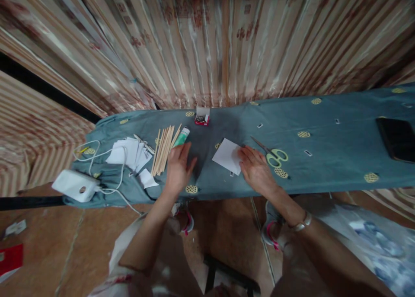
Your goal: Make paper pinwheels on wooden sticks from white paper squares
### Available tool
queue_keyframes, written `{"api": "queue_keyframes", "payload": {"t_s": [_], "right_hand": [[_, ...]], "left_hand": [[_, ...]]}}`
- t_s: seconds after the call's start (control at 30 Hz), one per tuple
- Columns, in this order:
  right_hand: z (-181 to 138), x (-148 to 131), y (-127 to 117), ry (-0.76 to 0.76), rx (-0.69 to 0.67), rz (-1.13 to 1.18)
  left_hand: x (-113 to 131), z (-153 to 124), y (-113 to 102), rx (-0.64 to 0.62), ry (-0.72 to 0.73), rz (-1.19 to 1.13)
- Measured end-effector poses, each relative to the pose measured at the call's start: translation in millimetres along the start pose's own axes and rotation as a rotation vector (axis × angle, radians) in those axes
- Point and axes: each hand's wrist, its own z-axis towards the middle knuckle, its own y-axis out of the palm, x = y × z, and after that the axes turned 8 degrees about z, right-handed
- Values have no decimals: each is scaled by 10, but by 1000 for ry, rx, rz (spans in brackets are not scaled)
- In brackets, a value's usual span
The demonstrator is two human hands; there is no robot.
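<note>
A square of white paper (227, 156) lies turned at an angle on the teal cloth. My right hand (257, 168) rests over its right edge, fingers stretched out and touching it. Just beyond that hand are scissors (274, 156) with pale green handles, blades slightly apart. My left hand (179, 166) is at the near end of a green and white tube (182, 136), thumb apart from the fingers; whether it touches the tube is unclear. Thin wooden sticks (163, 151) lie in a bunch left of it.
More white paper pieces (128, 153) are spread left of the sticks, near a white power adapter (77, 185) with a cable. At the back sits a small open red box (202, 117) of small dark items. A black phone (396, 139) lies far right. Curtains (214, 50) hang behind.
</note>
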Motion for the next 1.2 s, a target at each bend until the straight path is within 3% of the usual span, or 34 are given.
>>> {"api": "queue_keyframes", "payload": {"t_s": [0.2, 0.47, 0.6, 0.7, 0.83, 0.93, 1.07, 1.2], "right_hand": [[-3, 7, 16, 9, 11, 12], [3, 7, 9, 57, -3, 82], [39, -28, -33, 69, 37, 112], [73, -103, -84, 99, 61, 175], [107, -259, -121, 266, 66, 528], [127, -385, -126, 508, 27, 1001], [148, -528, -171, 648, -58, 1533], [150, -620, -234, 755, -85, 1767]], "left_hand": [[-402, 194, 38, -20, -195, 120], [-526, 243, 60, -63, -243, 125], [-439, 279, 34, -3, -331, -70], [-260, 309, 33, 3, -472, -399], [115, 273, 23, -97, -660, -1031], [400, 157, -22, -317, -747, -1416], [637, -16, -81, -492, -748, -1550], [732, -92, -70, -656, -738, -1672]]}}
